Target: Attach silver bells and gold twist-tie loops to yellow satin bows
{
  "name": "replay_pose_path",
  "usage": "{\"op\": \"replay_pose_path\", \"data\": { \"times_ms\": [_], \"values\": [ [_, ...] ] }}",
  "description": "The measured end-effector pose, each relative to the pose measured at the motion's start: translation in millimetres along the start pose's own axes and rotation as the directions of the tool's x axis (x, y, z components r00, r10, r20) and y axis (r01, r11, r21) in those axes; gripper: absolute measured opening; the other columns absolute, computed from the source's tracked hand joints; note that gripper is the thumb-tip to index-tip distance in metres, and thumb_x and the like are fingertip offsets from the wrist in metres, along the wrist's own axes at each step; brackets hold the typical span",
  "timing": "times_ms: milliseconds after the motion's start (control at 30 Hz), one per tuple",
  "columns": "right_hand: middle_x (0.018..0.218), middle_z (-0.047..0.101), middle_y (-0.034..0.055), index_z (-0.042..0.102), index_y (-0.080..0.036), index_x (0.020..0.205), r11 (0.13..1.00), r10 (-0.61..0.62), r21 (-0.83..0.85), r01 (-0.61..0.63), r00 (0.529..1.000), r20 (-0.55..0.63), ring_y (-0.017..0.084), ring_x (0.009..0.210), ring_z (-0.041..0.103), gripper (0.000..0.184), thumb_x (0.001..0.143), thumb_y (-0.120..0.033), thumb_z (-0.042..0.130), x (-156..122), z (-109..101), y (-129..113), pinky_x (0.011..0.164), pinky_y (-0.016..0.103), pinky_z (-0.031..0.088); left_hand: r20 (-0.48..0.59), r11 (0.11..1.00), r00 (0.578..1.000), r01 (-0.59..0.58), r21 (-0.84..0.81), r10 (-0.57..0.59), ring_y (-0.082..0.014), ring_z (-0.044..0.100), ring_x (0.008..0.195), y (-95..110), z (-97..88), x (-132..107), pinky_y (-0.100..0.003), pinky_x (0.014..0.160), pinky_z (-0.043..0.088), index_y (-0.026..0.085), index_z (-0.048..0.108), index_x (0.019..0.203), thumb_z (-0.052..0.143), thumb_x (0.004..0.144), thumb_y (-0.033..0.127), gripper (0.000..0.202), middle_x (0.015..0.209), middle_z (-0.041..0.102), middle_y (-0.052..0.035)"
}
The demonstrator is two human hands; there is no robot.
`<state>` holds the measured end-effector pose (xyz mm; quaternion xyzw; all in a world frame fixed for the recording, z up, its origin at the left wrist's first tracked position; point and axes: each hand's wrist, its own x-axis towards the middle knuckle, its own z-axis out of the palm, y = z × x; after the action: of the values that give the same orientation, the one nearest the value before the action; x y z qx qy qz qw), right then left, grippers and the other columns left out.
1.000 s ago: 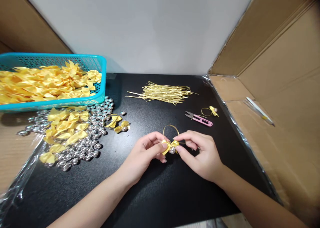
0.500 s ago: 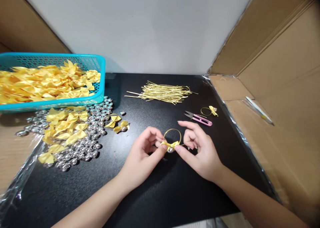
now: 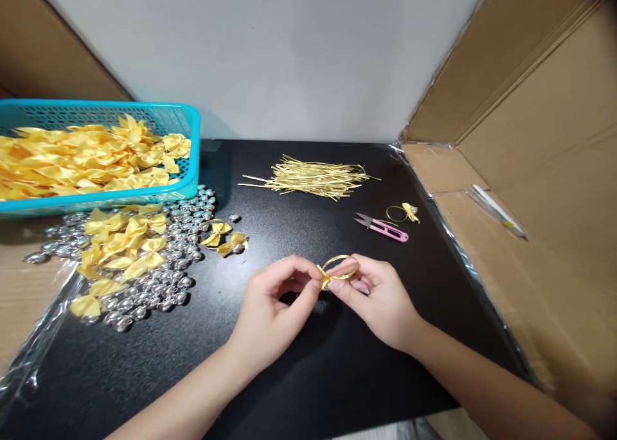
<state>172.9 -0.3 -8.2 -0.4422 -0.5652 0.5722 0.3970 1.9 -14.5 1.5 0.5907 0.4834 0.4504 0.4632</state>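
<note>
Between my two hands is a yellow ribbon bow (image 3: pixel 326 275) joined to a loop of gold twist tie (image 3: pixel 340 258). My left hand (image 3: pixel 284 299) pinches the bow's left side between thumb and forefinger. On the other side, my right hand (image 3: pixel 378 299) grips the bow and the loop's base with bent fingers. A bit of silver shows under the bow, mostly covered by my fingertips. Pink thread snips (image 3: pixel 383 228) lie beyond my right hand, and a finished-looking bow with a gold loop (image 3: pixel 409 212) rests beside them.
A turquoise basket (image 3: pixel 193 164) full of yellow bows stands at the left. Before it lie silver bells (image 3: pixel 166 292) and loose bows (image 3: pixel 120 234). Gold twist ties (image 3: pixel 318 178) are piled at the back. A white pen-like tool (image 3: pixel 499 212) lies on cardboard at right.
The bow and its loop have been turned, so the loop now tips toward the right. My right fingers, spread before, have closed in on it.
</note>
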Motion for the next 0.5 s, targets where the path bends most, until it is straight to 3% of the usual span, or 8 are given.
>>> {"op": "replay_pose_path", "data": {
  "times_ms": [167, 367, 500],
  "values": [
    [0.081, 0.073, 0.0052, 0.071, -0.017, 0.083, 0.994, -0.082, -0.069, 0.080, 0.996, -0.024, 0.015, 0.074, 0.071, 0.009, 0.083, -0.025, 0.069, -0.7, 0.0, 1.8, 0.066, 0.024, 0.059, 0.015, 0.991, 0.998, -0.060, 0.115, 0.059, -0.0150, 0.065, 0.072, 3.8, -2.0, 1.9, -0.023, 0.061, 0.054, 0.016, 0.067, 0.076, 0.063, 0.082, 0.016, 0.008, 0.080, 0.069, -0.0053],
    [0.072, 0.067, 0.0027, 0.072, -0.017, 0.087, 0.884, -0.357, -0.316, 0.344, 0.934, 0.017, 0.012, 0.063, 0.064, 0.007, 0.087, -0.018, 0.065, -2.1, -2.3, 0.6, 0.055, 0.021, 0.052, 0.024, 0.995, 0.995, 0.098, 0.028, -0.099, -0.0170, 0.066, 0.081, 2.8, -2.1, 2.7, -0.023, 0.063, 0.054, 0.018, 0.064, 0.073, 0.065, 0.082, 0.020, 0.009, 0.086, 0.069, -0.0053],
    [0.071, 0.067, 0.0028, 0.072, -0.016, 0.089, 0.831, -0.458, -0.336, 0.442, 0.888, 0.037, 0.011, 0.060, 0.063, 0.007, 0.087, -0.015, 0.065, -0.9, -3.0, -0.5, 0.053, 0.021, 0.049, 0.069, 0.985, 0.986, 0.158, -0.075, -0.153, -0.0170, 0.065, 0.083, 1.0, -2.5, 2.7, -0.022, 0.064, 0.052, 0.018, 0.064, 0.074, 0.066, 0.081, 0.022, 0.009, 0.088, 0.068, -0.0050]
  ]
}}
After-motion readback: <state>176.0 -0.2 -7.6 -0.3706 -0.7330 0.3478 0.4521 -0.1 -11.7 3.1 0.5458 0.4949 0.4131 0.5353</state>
